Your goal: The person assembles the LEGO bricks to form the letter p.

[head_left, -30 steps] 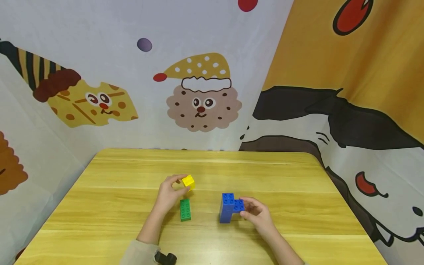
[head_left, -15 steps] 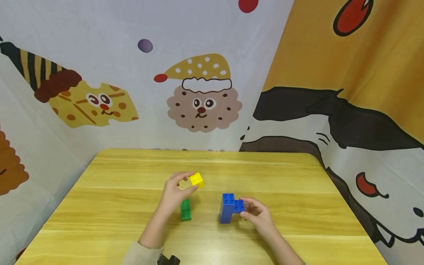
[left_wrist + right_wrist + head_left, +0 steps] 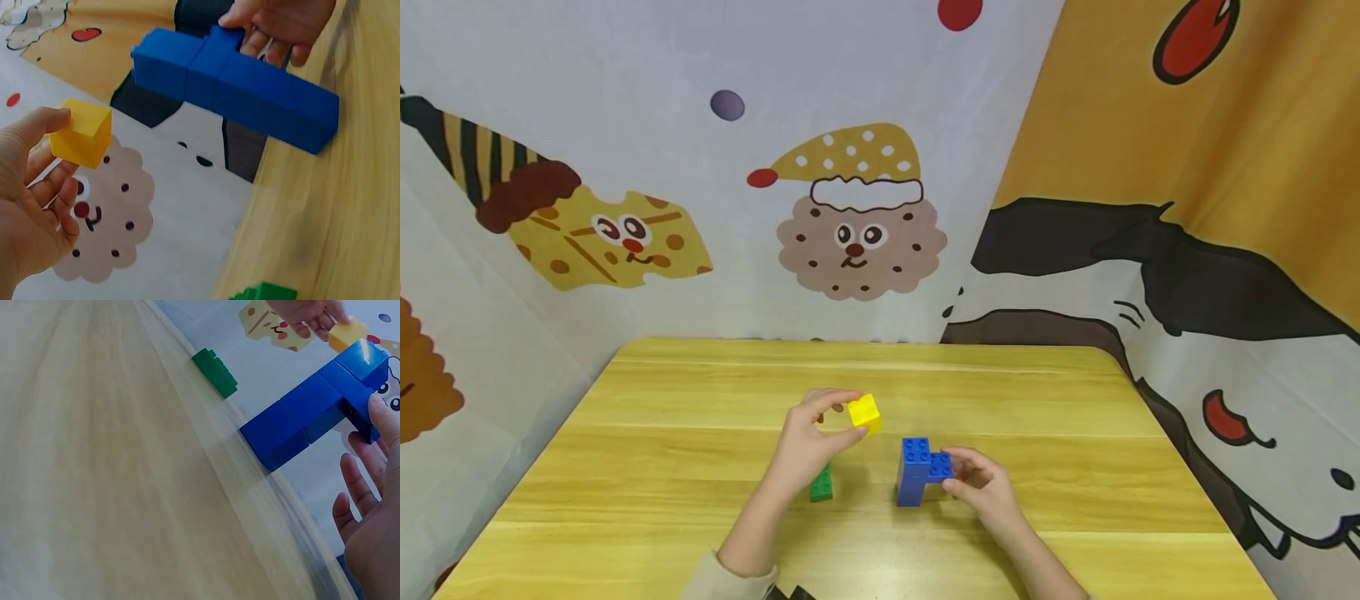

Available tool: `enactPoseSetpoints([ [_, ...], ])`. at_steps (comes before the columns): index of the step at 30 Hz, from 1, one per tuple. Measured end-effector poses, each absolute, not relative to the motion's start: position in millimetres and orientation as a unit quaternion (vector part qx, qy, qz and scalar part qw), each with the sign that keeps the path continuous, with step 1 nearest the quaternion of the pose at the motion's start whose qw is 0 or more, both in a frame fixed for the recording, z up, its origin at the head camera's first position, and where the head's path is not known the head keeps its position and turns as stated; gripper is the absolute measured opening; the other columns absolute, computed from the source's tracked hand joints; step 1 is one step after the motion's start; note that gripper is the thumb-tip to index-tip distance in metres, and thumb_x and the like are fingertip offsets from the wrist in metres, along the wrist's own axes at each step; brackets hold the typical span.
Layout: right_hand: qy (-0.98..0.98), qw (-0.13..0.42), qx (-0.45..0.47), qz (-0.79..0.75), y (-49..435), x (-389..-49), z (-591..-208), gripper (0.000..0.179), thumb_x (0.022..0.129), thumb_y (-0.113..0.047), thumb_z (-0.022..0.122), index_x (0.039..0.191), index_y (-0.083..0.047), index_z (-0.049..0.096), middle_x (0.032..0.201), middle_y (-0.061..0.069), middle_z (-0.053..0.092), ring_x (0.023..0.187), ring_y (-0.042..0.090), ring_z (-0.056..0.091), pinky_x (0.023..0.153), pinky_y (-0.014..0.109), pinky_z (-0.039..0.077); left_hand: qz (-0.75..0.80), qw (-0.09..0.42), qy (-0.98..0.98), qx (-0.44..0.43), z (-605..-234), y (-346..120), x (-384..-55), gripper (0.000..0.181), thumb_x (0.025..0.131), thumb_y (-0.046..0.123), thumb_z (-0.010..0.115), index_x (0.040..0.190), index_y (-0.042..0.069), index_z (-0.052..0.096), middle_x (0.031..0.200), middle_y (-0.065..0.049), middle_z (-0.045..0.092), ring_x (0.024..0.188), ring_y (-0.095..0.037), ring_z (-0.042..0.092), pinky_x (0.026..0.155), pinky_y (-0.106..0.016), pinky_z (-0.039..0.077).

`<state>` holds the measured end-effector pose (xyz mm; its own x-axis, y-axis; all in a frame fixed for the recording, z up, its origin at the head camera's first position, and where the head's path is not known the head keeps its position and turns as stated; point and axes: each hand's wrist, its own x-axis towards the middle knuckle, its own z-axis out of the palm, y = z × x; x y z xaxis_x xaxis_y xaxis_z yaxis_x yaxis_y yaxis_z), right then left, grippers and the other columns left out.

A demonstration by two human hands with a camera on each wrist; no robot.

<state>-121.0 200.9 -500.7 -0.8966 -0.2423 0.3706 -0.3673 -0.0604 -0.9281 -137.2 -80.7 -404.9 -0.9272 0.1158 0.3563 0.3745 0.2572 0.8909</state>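
Observation:
Between thumb and fingertips my left hand point(image 3: 808, 437) pinches a yellow toy brick point(image 3: 864, 413), raised above the table and left of the blue bricks. A tower of stacked blue bricks point(image 3: 912, 479) stands upright on the table, with one blue brick point(image 3: 940, 467) jutting from its right side near the top. My right hand point(image 3: 988, 492) grips that jutting brick by its end; in the right wrist view the thumb point(image 3: 384, 419) presses on it. On the table lies a green brick point(image 3: 822, 485), its far part hidden behind my left hand in the head view.
The wooden table point(image 3: 662, 467) stretches out on both sides and in front. Behind it hangs a cloth point(image 3: 715, 183) printed with cartoon figures. A black device point(image 3: 790, 592) is strapped at my left wrist.
My left hand has carried the yellow brick to the right, closer to the blue tower, and now covers part of the green brick. My right hand and the tower have stayed put.

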Motion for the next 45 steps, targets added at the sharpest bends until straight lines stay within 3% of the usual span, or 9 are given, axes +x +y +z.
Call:
enactPoseSetpoints([
  [14,-0.701,0.041,0.209,0.681,199,-123,-498,0.034,0.085,0.008,0.065,0.118,0.01,0.057,0.094,0.006,0.067,0.083,0.016,0.062,0.066,0.028,0.052,-0.595,0.106,-0.772,-0.197,-390,-52,-126,0.041,0.073,0.01,0.083,0.111,0.018,0.071,0.103,0.012,0.063,0.093,-0.015,0.051,0.078,-0.041,0.036],
  [35,-0.675,0.04,0.237,0.697,200,-122,-501,0.031,0.086,0.011,0.061,0.117,0.005,0.06,0.098,0.007,0.068,0.083,0.015,0.063,0.066,0.027,0.051,-0.612,0.062,-0.758,-0.215,-392,-19,-127,0.037,0.075,0.021,0.083,0.11,0.018,0.072,0.102,0.01,0.063,0.097,-0.018,0.05,0.084,-0.042,0.038],
  [45,-0.663,0.049,0.257,0.702,201,-123,-502,0.042,0.085,0.015,0.061,0.118,-0.011,0.065,0.096,0.004,0.067,0.078,0.012,0.06,0.064,0.026,0.052,-0.612,0.038,-0.761,-0.213,-397,-6,-129,0.038,0.073,0.02,0.084,0.11,0.021,0.072,0.107,0.009,0.062,0.102,-0.026,0.052,0.085,-0.045,0.041],
])
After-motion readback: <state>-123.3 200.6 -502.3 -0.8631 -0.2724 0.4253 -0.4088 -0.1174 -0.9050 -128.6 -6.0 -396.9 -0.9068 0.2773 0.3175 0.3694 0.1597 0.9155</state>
